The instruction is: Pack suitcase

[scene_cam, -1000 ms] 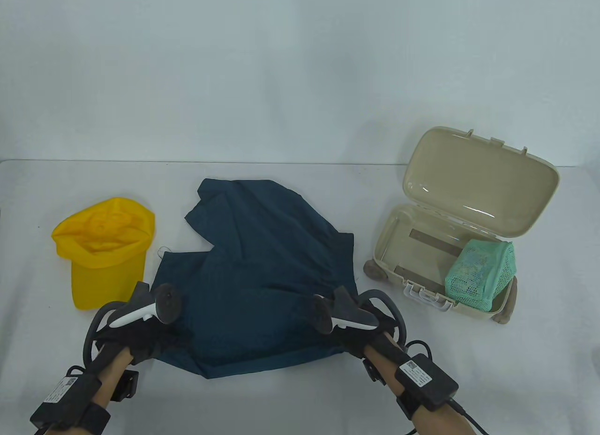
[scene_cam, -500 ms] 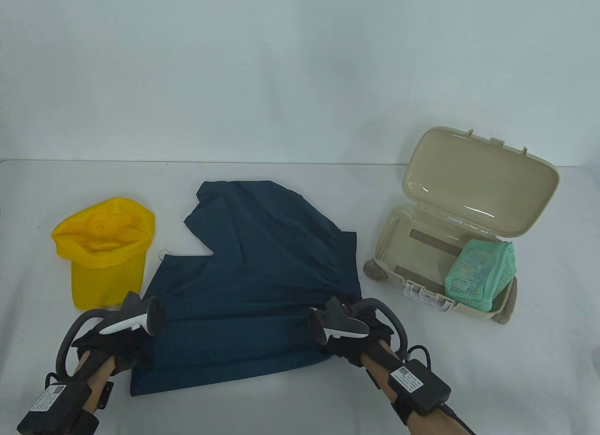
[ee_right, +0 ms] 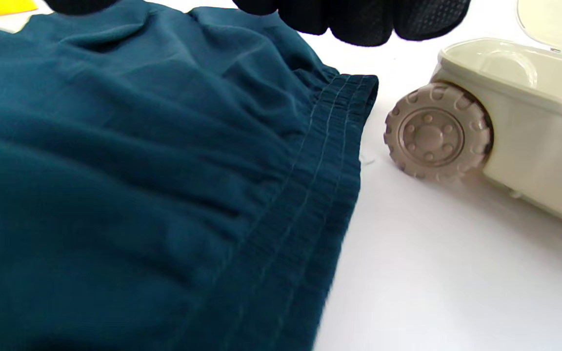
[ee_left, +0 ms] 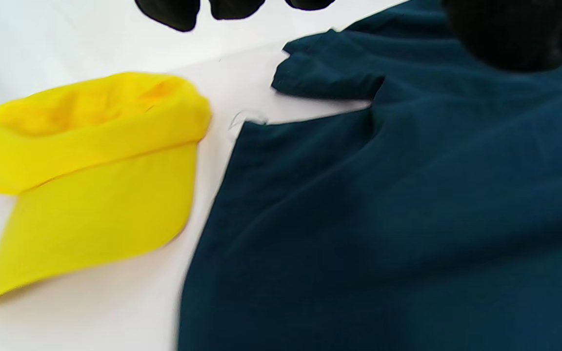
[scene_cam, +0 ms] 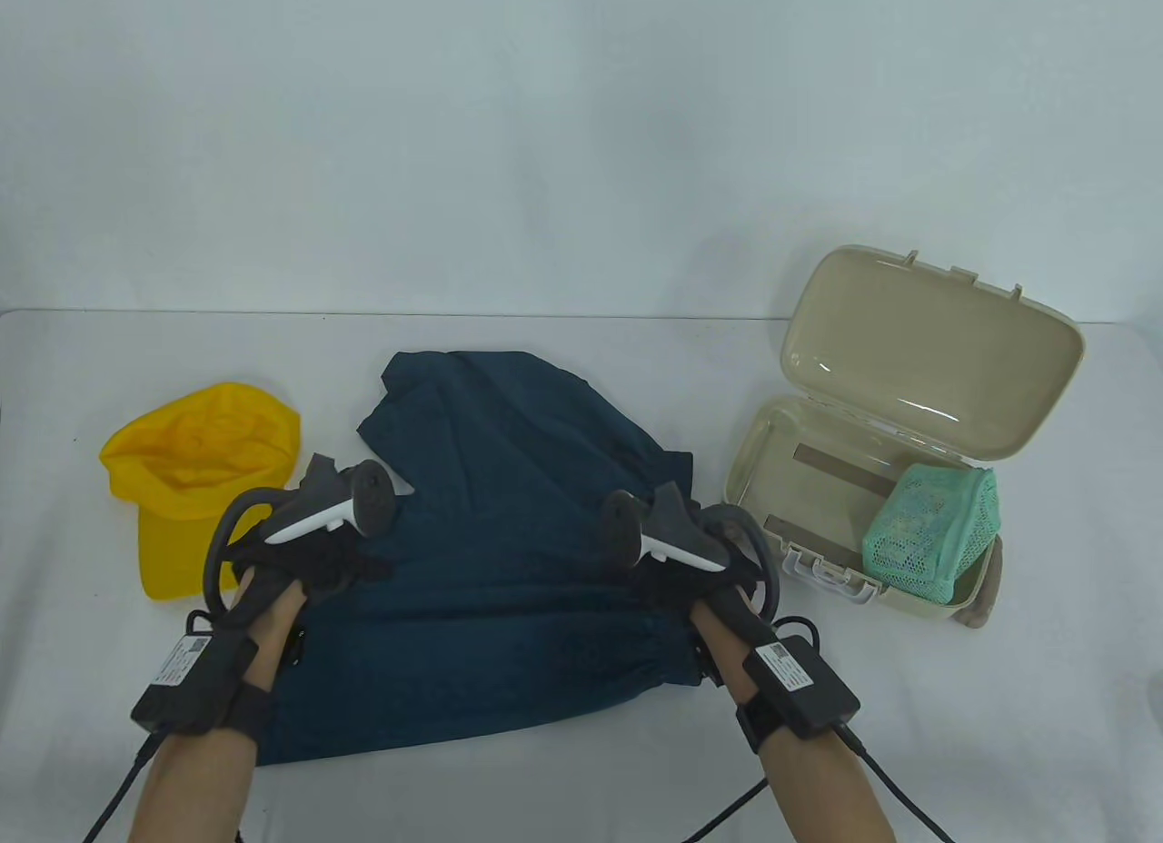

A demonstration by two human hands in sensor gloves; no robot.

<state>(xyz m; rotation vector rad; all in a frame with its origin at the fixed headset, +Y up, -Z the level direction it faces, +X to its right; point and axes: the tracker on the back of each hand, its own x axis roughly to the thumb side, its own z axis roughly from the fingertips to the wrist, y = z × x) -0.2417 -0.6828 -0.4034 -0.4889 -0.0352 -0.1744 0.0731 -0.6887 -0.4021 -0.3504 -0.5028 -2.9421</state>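
Dark teal shorts (scene_cam: 509,534) lie spread flat in the middle of the table, waistband (ee_right: 310,195) on the right. My left hand (scene_cam: 300,561) hovers over their left edge, its fingertips (ee_left: 169,12) hanging free with no cloth in them. My right hand (scene_cam: 700,580) is above the waistband side, its fingertips (ee_right: 359,24) also holding nothing. The beige suitcase (scene_cam: 754,443) stands open at the right, lid up, with a green mesh bag (scene_cam: 931,534) in its near right corner. A yellow cap (scene_cam: 200,480) lies at the left, beside the shorts.
The suitcase's wheel (ee_right: 434,131) sits a short gap right of the waistband. White table (scene_cam: 563,788) shows in front of the shorts and between them and the case. Cables trail from both wrists toward the near edge.
Both hands drew the shorts' near hem toward the front edge and flattened it. They have let go and moved away from me to the garment's middle, one at each side.
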